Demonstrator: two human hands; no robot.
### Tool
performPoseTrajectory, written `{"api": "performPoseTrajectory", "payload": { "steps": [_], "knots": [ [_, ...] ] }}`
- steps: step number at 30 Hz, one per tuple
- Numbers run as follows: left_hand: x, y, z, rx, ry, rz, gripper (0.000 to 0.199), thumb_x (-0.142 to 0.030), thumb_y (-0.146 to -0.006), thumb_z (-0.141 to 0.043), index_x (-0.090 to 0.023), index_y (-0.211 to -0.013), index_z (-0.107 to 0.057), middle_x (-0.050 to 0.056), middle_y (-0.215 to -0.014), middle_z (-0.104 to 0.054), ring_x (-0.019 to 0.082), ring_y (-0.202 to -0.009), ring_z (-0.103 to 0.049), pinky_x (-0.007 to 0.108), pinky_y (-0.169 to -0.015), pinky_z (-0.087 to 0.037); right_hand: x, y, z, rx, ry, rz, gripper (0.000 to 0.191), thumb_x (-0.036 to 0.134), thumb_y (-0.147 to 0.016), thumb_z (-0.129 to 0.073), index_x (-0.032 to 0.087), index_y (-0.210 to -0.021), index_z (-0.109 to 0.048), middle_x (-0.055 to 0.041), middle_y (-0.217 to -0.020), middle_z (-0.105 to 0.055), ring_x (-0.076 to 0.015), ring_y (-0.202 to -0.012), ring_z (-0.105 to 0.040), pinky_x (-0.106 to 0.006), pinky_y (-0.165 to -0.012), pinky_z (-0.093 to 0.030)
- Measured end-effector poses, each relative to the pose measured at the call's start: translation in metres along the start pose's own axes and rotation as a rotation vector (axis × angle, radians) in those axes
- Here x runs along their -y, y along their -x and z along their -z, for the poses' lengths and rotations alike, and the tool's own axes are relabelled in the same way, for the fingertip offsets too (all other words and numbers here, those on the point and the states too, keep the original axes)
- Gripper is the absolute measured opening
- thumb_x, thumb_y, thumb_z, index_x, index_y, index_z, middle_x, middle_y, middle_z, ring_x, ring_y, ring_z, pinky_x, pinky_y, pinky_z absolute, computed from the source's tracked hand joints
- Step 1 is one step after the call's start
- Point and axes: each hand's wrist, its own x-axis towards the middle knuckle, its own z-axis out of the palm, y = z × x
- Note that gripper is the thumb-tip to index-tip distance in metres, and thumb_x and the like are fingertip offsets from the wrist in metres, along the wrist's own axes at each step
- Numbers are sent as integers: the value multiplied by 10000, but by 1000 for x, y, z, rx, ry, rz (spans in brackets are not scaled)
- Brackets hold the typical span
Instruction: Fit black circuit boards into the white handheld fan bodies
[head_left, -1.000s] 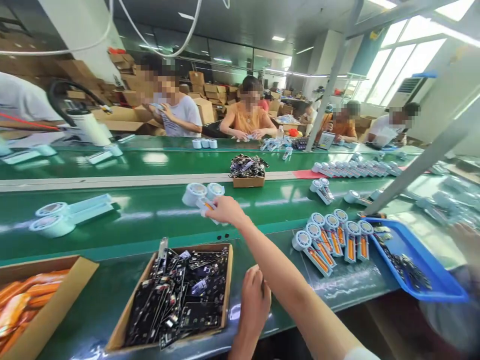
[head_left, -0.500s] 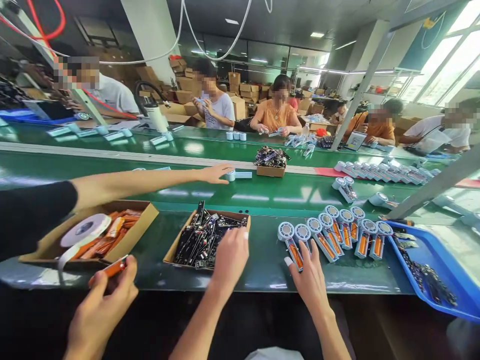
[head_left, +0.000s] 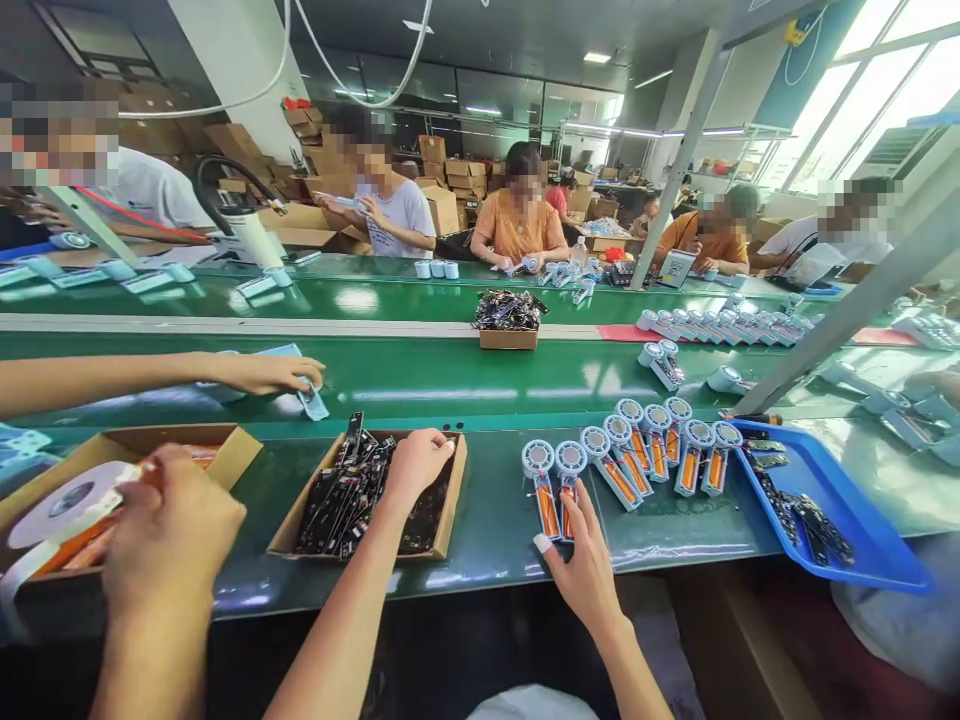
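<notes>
My left hand reaches over a cardboard box full of black circuit boards. Its fingers curl together near the far right rim, and whatever they may pinch is hidden. Fingers apart, my right hand lies against the lower end of a light-blue handheld fan, partly covering its handle. White covering shows on that thumb's tip. Close by on the left is another handheld fan, its handle open over an orange battery. Several similar fans lie in a group to the right.
On the left, a co-worker's hand is over a box of orange batteries and a white tape roll; another hand touches light-blue parts. A blue tray holds boards at right. A slanted metal post crosses the bench.
The view has shifted, so the bench appears further left. My left hand stays at the board box, and my right hand stays by the fans. The co-worker's hands moved to the battery box and leftward.
</notes>
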Motion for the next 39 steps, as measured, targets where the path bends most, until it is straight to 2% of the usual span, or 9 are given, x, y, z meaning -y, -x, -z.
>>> {"api": "performPoseTrajectory", "payload": {
  "steps": [3,6,10,16,23,26,32,36,39],
  "knots": [
    [-1,16,16,-84,72,56,229,-346,-904,-507,-153,-899,-631,27,-669,-694,185,-521,-644,287,-515,-496,8,-3,15,-80,-10,49,424,275,-966,-550,200,-1378,-482,-192,-1425,-501,-329,-1315,-520,-487,-972,-539],
    [-16,42,25,-193,459,63,208,-392,-841,-537,-216,-951,-533,-13,-661,-703,150,-413,-596,236,-392,-448,20,-17,26,-85,-39,162,348,122,-958,-483,212,-1289,-539,-135,-1169,-630,-258,-1086,-629,-402,-877,-564],
    [-38,70,8,-160,762,-16,186,-300,-745,-636,-229,-886,-536,50,-876,-782,185,-629,-733,258,-528,-568,27,-54,24,188,92,320,369,8,-900,-471,185,-1197,-600,-112,-1088,-658,-229,-891,-628,-352,-764,-543],
    [-27,98,-53,155,1159,38,259,-357,-757,-640,-180,-945,-630,120,-1035,-776,270,-945,-746,396,-849,-595,18,-80,12,377,152,423,197,41,-926,-537,199,-966,-649,-59,-970,-712,-202,-790,-607,-304,-700,-482],
    [-11,129,-96,144,1027,342,381,-426,-730,-754,-209,-986,-574,27,-757,-765,228,-773,-751,331,-773,-582,18,-63,14,359,-181,167,252,56,-927,-522,217,-1034,-684,-41,-953,-746,-205,-820,-628,-304,-731,-485],
    [-5,133,-96,183,881,258,359,-435,-778,-683,-180,-1027,-636,53,-808,-766,243,-808,-746,336,-765,-584,17,-58,15,388,-317,146,347,14,-905,-477,214,-1074,-704,-55,-1036,-749,-208,-906,-645,-320,-810,-501],
    [-2,121,-85,-72,469,-14,213,-409,-861,-567,-210,-880,-640,89,-899,-753,257,-858,-722,360,-784,-573,18,-56,13,392,-344,8,310,56,-890,-509,214,-1040,-729,-54,-937,-758,-192,-843,-669,-305,-770,-528],
    [-8,113,-95,186,716,154,314,-432,-876,-548,-200,-1087,-550,29,-732,-722,223,-622,-709,346,-609,-582,22,-53,9,305,-265,-32,325,49,-860,-540,226,-1080,-701,-31,-901,-754,-185,-817,-663,-275,-706,-537],
    [-11,110,-99,317,949,275,519,-456,-817,-640,-177,-1231,-500,33,-777,-743,231,-703,-735,375,-703,-598,23,-50,7,256,-168,80,355,44,-876,-532,226,-1152,-658,-31,-924,-759,-192,-808,-651,-284,-710,-536]
  ]
}}
